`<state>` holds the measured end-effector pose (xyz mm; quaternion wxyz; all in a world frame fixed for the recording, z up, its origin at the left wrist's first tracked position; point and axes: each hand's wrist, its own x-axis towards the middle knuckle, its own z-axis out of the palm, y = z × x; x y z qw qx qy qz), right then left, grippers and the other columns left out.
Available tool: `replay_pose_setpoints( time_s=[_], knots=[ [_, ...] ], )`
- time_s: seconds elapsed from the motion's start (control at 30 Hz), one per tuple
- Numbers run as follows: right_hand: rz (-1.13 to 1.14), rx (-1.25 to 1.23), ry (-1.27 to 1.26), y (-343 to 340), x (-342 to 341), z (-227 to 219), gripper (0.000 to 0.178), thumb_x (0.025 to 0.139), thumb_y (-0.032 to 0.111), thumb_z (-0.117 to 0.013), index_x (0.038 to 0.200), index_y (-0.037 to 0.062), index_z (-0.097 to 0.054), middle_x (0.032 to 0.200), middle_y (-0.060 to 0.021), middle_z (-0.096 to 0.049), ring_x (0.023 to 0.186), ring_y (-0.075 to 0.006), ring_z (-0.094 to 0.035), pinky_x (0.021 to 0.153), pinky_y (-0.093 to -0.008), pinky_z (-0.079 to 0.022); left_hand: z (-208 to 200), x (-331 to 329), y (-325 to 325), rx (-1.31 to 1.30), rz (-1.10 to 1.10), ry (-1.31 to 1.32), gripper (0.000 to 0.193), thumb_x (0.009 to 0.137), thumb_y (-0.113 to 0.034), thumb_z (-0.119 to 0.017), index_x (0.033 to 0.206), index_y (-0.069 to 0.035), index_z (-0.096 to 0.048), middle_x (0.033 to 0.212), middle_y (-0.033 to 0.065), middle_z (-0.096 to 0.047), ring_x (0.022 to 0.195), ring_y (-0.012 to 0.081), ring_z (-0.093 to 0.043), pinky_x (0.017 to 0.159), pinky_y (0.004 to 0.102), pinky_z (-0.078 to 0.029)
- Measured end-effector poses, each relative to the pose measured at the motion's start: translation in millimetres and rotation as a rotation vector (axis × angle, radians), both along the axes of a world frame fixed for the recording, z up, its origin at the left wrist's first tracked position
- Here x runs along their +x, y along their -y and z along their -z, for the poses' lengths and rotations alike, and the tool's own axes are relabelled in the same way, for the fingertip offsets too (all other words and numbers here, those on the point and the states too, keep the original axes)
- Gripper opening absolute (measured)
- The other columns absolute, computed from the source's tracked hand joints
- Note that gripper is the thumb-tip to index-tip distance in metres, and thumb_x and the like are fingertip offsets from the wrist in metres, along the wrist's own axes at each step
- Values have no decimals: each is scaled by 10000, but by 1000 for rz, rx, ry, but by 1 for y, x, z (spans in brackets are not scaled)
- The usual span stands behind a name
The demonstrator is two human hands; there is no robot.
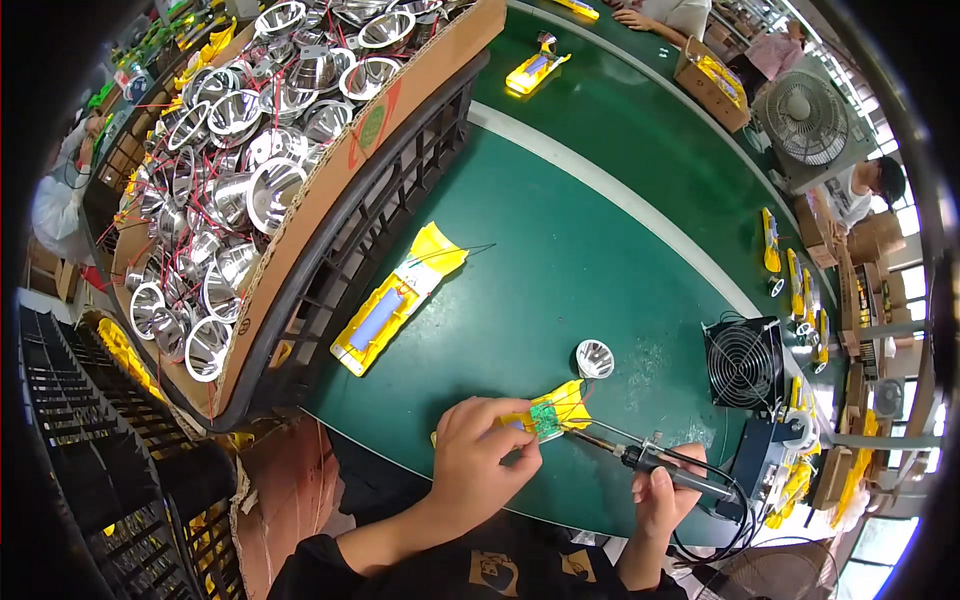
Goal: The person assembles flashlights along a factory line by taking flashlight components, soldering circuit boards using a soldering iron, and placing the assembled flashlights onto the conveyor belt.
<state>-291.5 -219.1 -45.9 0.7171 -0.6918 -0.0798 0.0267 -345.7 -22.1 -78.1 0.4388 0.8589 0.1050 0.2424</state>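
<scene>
My left hand (482,458) grips a yellow plastic flashlight housing (571,401) near the table's front edge, covering much of it. At its open end shows a small green circuit board (545,419). My right hand (664,496) is wrapped round the handle of a soldering iron (640,459), whose tip points left and reaches the board's edge; whether it touches cannot be made out. Just beyond the housing stands a silver reflector cup (595,359) with thin wires. Farther left lies another yellow housing (432,258) with a blue-purple battery inside.
At the left, a cardboard box (400,115) heaped with silver reflectors rests on a black plastic crate (345,235). A small black fan (744,362) stands right, near the iron's cables. Beyond a pale rail, a green belt (640,150) carries yellow housings. Other people sit across it.
</scene>
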Motion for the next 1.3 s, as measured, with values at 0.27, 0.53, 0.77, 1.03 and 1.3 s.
replay_pose_setpoints(
  time_s=[0.27,0.53,0.77,1.03,1.3],
  knots=[
    [-27,-28,-72,-2,-1,2,243,744,76,-592,843,0,-383,561,-82,-504,391,-86,-441,359,-175,-354,0,1,0,-6,2,1,142,541,-28,-651,613,-68,-536,875,5,-577,773,228,-526,682,341,-411],
    [-15,-63,-80,-6,-2,2,221,747,55,-578,844,-2,-388,547,-83,-507,389,-85,-436,360,-175,-347,-3,5,4,-16,-14,-52,137,546,-26,-638,603,-60,-518,816,4,-567,748,219,-525,654,338,-416],
    [-37,-54,-71,-5,-2,4,211,754,52,-574,837,-4,-388,552,-87,-511,392,-82,-437,367,-170,-349,-3,6,5,-43,-23,-52,134,538,-10,-632,601,-48,-519,795,20,-564,718,220,-530,620,327,-424],
    [-47,-55,-93,-8,-1,4,210,753,47,-574,840,-2,-389,560,-88,-516,395,-76,-439,366,-168,-349,-3,7,5,-46,-26,-61,127,539,-9,-628,591,-46,-518,793,24,-561,693,219,-525,601,325,-422],
    [-19,-66,-105,-9,-1,1,202,747,42,-569,826,7,-387,564,-88,-523,396,-71,-442,365,-160,-348,-3,8,4,-68,3,-68,122,540,-10,-627,594,-44,-523,790,29,-560,690,222,-524,598,325,-419]
  ],
)
